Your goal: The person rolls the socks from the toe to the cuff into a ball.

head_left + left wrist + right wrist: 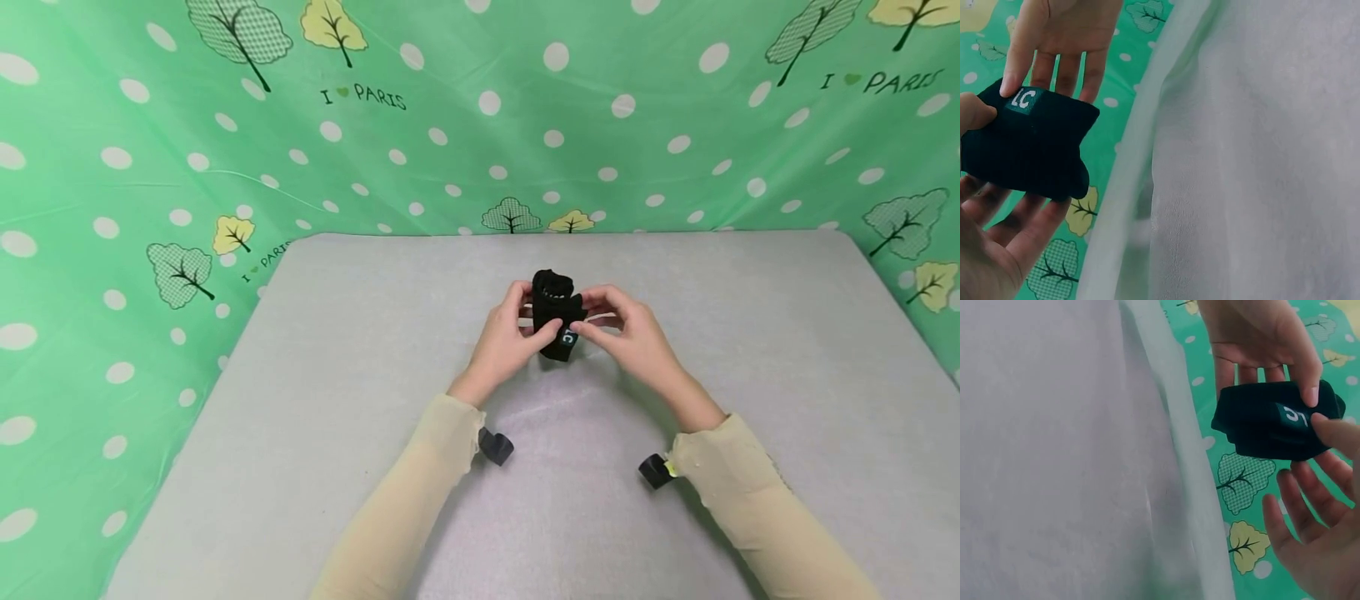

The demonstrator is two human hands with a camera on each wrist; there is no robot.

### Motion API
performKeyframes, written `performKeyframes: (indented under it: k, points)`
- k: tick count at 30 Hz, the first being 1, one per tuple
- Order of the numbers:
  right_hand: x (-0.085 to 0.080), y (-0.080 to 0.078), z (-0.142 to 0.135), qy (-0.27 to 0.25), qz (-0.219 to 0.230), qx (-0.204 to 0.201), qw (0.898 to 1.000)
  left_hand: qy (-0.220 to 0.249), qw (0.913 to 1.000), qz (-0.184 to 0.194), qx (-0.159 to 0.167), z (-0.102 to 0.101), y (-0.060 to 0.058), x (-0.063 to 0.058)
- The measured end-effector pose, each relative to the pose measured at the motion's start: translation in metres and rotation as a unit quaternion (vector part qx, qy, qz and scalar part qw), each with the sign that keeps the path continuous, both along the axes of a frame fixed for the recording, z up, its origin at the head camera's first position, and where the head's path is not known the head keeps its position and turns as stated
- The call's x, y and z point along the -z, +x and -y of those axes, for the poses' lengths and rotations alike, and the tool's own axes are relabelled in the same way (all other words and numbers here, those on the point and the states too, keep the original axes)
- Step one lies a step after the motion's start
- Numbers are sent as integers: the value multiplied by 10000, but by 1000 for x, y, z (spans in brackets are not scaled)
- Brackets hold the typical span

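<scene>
Both hands hold a folded black fabric bundle (551, 312), which looks like a rolled pair of socks, over the far middle of the table. White lettering (1024, 99) shows on a small patch of it. My left hand (506, 337) grips the bundle's left side, thumb across the front and fingers behind. On the right side, my right hand (633, 333) pinches the edge by the lettering, its thumb (1335, 432) on the front face. The two thumb tips lie close together. At the top in the head view, the bundle has a rounded fold with small white marks under it.
A grey cloth covers the table (337, 358). Behind and beside it hangs a green polka-dot sheet (450, 108) with printed trees. Black wrist-worn pieces (497, 447) stick out from both beige sleeves (408, 492) low over the table.
</scene>
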State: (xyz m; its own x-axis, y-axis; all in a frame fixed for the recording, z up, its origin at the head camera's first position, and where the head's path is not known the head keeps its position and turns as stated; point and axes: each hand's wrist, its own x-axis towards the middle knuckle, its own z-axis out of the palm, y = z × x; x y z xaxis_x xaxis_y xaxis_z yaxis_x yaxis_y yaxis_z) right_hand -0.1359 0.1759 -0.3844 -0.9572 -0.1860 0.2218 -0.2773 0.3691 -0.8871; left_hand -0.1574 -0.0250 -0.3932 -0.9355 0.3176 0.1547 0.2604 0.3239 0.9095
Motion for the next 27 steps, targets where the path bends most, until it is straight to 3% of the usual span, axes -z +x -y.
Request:
performKeyframes:
  k: [8,19,27]
  points:
    - [0,0,-6,-1177,243,-537,9913,137,9998,12,-153,0,1,-1]
    - [1,-1,-8,-922,292,-525,9939,-54,9995,-72,-299,0,2,0]
    - [-2,0,-2,-1070,249,-468,9928,-359,9956,-528,-682,-2,8,-7]
